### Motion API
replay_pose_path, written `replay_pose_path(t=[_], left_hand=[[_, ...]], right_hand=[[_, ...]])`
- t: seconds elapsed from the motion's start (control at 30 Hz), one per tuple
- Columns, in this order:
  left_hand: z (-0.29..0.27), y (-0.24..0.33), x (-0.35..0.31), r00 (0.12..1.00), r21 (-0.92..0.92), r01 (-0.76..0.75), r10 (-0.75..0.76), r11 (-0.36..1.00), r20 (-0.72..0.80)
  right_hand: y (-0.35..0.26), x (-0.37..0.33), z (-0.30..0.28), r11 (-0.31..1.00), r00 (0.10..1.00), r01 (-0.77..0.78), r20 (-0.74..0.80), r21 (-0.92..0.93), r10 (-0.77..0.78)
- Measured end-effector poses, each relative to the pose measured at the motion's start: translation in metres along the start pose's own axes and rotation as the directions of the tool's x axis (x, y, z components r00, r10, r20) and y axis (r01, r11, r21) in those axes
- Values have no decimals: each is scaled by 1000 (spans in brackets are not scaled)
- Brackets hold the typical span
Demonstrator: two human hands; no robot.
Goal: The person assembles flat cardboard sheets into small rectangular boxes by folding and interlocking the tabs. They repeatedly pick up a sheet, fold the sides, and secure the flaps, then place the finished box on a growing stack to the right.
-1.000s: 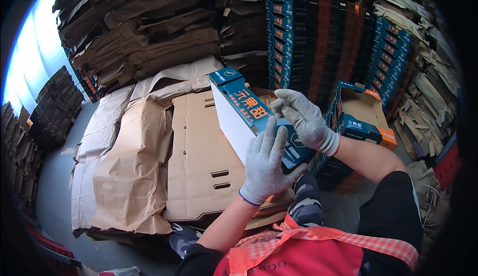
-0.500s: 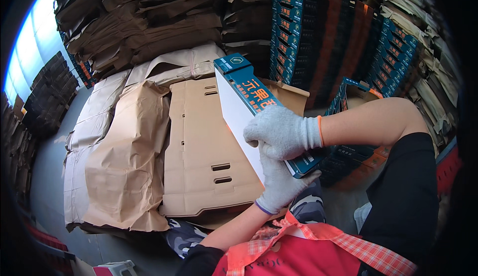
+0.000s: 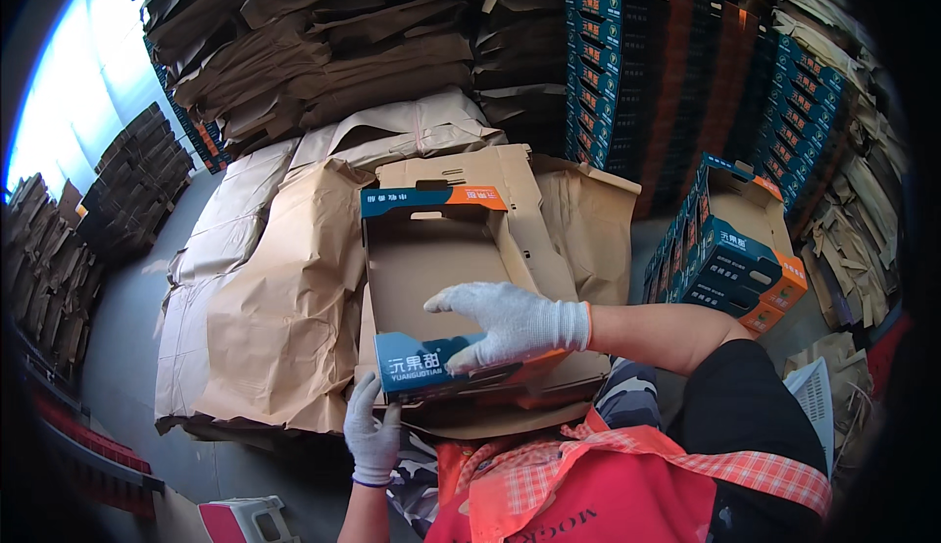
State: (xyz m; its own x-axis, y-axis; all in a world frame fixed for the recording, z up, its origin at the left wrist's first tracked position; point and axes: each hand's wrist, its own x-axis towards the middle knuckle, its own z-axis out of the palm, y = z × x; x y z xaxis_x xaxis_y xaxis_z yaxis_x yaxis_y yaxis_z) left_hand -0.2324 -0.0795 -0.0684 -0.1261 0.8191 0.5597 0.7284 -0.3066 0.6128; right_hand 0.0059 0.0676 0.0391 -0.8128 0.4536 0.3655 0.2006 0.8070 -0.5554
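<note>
An open-topped cardboard box (image 3: pixel 441 259) with teal and orange outer walls and a plain brown inside sits upright on flat brown cardboard sheets (image 3: pixel 559 259). Over its near right part hovers my right hand (image 3: pixel 515 325), in a light grey knit glove, fingers stretched out across the opening and thumb apart in front of the near wall. Whether it touches the box I cannot tell. My left hand (image 3: pixel 372 435), gloved alike, stands beside the near left corner with fingers spread and pointing up, its fingertips close to the teal wall.
Paper-wrapped bundles (image 3: pixel 221 278) lie left of the sheets. To the right stands a low stack of similar teal and orange boxes (image 3: pixel 730 249). Tall stacks of boxes (image 3: pixel 593 73) and brown bundles (image 3: pixel 323 43) rise behind. A red and white plastic stool (image 3: pixel 245 521) is at the lower left.
The box was tilted up on edge with both hands closed at its near end; now it rests flat with its opening up. My hands have come apart, the left moving to the near left corner.
</note>
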Motion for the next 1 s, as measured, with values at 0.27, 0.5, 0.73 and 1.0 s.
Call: replay_pose_path(t=[0.27, 0.5, 0.73, 1.0], left_hand=[[33, 5, -61, 930, -244, 365, -362, 898, 60], [111, 112, 30, 690, -364, -555, 659, 748, 300], [307, 298, 81, 261, -752, -584, 948, 307, 185], [449, 416, 92, 223, -428, -636, 683, 643, 695]], right_hand=[[41, -18, 45, 853, 930, -204, 178, -480, 322], [-24, -106, -151, 735, 954, -297, -153, -610, 258], [-63, -264, -255, 382, 756, -644, -479, -662, 446], [4, -374, -305, 205, 526, -815, -545, -541, 652]])
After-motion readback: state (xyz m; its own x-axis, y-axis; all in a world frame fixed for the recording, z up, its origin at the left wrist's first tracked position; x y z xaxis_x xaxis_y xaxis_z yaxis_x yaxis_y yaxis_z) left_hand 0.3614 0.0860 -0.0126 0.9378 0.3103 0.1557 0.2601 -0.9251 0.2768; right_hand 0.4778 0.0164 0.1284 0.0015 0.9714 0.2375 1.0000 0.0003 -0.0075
